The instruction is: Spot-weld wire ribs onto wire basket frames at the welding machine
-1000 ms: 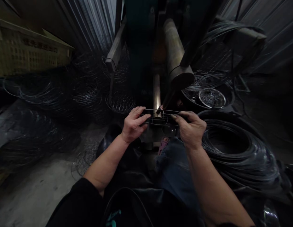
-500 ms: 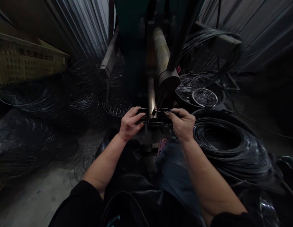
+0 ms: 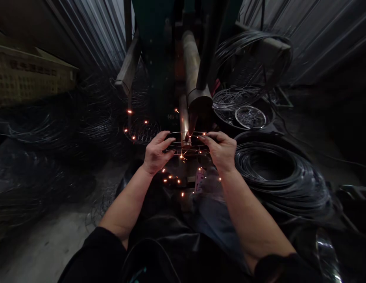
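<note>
Between my two hands is a round wire basket frame (image 3: 197, 150) made of thin metal rings. My left hand (image 3: 158, 153) grips its left side with fingers closed on the wire. On the right side, my right hand (image 3: 222, 150) pinches the upper ring between thumb and fingers. The frame sits around the lower electrode arm (image 3: 184, 118) of a welding machine. From above, the dark electrode tip (image 3: 192, 125) comes down to the wire at the arm's end. Orange sparks (image 3: 181, 157) fly around and below the frame.
The thick upper arm (image 3: 192, 63) of the machine juts toward me. A large wire coil (image 3: 277, 177) lies at right, behind it a tub (image 3: 271, 118) with wire rings. Wire baskets (image 3: 100, 125) are piled at left near a yellow crate (image 3: 32, 76).
Sparks have appeared around the wire frame, and the upper electrode tip now meets the wire. The whole view has shifted slightly; both hands keep their hold.
</note>
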`<move>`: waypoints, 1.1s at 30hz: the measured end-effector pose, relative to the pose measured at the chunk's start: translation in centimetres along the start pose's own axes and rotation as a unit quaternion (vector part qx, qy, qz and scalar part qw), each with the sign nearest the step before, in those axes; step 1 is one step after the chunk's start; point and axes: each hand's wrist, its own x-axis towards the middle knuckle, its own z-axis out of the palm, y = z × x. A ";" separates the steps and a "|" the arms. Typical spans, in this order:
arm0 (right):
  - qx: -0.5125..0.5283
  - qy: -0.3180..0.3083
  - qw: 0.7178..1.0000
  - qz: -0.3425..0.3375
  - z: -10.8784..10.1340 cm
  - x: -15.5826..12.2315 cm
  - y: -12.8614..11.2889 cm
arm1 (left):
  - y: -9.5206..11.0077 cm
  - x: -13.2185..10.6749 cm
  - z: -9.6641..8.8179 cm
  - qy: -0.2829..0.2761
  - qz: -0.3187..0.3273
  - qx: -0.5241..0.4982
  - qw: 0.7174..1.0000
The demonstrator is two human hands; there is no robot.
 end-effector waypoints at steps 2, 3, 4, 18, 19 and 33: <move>0.013 -0.003 1.000 0.012 -1.1 0.1 0.7 | 1.0 -0.5 -0.5 0.031 -0.010 0.028 0.999; 0.015 0.003 1.000 0.012 -2.0 0.2 1.2 | 1.8 -1.0 -0.7 0.061 -0.022 0.050 0.997; 0.010 0.005 1.000 0.011 -3.0 0.3 1.9 | 2.7 -1.8 -0.7 0.093 -0.037 0.069 0.993; 0.014 -0.103 0.995 0.012 -7.2 -2.3 5.0 | 5.9 -5.8 10.6 0.048 -0.363 -0.207 0.907; -0.020 -0.096 0.995 -0.012 -6.9 -3.2 3.6 | 6.1 -5.6 10.5 0.047 -0.373 -0.237 0.896; -0.185 -0.032 0.967 -0.173 -0.6 -4.5 -2.1 | 5.8 -4.8 8.5 0.150 -0.469 -0.518 0.700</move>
